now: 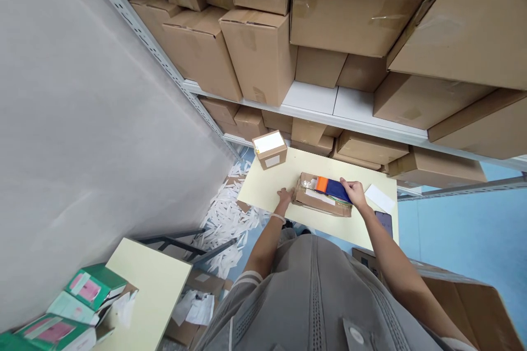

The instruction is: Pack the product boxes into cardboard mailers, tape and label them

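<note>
My right hand (354, 193) is closed on a flat dark blue and orange item (335, 188), its thumb on top, over the right part of a brown cardboard box (319, 204). I cannot make out exactly what the item is. The box lies on a pale yellow table (263, 189), with clear tape and a white label on its top. At the box's left end, my left hand (284, 196) rests low by the tabletop with its fingers apart; whether it touches the box is unclear.
A small carton (272, 160) with white labels stands at the table's back left. White paper (379, 198) and a phone (384, 221) lie on the right. Shelves of cartons (255, 49) rise behind. Paper strips (224, 219) litter the floor; green boxes (94, 285) sit on another table.
</note>
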Action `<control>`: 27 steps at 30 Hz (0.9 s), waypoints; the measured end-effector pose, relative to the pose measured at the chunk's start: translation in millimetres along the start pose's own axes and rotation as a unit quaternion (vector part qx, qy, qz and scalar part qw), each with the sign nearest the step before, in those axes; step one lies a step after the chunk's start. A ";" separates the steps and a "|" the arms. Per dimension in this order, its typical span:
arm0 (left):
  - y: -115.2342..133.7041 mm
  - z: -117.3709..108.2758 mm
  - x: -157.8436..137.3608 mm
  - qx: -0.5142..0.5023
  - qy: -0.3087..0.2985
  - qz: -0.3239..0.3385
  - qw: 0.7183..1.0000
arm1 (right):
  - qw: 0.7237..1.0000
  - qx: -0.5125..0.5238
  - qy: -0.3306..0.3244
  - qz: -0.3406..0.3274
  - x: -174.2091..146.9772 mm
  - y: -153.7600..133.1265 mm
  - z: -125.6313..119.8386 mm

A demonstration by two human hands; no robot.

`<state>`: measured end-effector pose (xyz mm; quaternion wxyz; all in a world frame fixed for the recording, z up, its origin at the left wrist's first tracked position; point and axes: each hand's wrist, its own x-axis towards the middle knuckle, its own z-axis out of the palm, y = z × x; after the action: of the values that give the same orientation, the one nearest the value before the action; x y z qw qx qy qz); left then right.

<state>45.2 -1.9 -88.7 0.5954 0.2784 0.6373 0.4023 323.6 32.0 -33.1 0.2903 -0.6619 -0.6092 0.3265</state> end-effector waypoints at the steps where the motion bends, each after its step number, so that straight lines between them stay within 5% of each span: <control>1: 3.2 1.2 -0.3 0.031 0.018 0.004 0.999 | 1.000 -0.002 -0.002 -0.001 0.0 -0.2 0.1; 4: 15.4 6.1 -3.1 0.131 0.042 0.059 0.989 | 1.000 -0.014 -0.006 -0.001 -0.8 -2.1 0.1; 6: 23.5 8.9 -6.6 0.272 -0.008 0.175 0.946 | 1.000 -0.031 -0.005 -0.003 -1.4 -5.0 -0.8; 8: 30.4 10.5 -8.7 0.444 -0.093 0.298 0.840 | 0.998 -0.055 -0.012 -0.005 -1.7 -9.4 -2.9; 10: 36.4 11.8 -6.6 0.563 -0.163 0.353 0.729 | 0.995 -0.095 -0.027 -0.009 -1.4 -15.1 -6.2; 12: 41.9 14.7 -0.2 0.632 -0.198 0.358 0.659 | 0.987 -0.155 -0.047 -0.014 -0.7 -21.8 -9.8; 15: 48.6 25.1 13.0 0.684 -0.228 0.362 0.591 | 0.965 -0.248 -0.082 -0.020 -0.2 -32.5 -14.1; 20: 51.6 46.5 24.9 0.725 -0.258 0.325 0.549 | 0.940 -0.325 -0.106 -0.001 -2.2 -51.3 -19.0; 27: 52.0 44.9 24.8 0.738 -0.270 0.284 0.549 | 0.925 -0.366 -0.107 0.000 -2.9 -59.6 -46.3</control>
<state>79.5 54.1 -56.6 0.1788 0.8820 0.4073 -0.1557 323.1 35.1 42.4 -0.0390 -0.6831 -0.7136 0.1501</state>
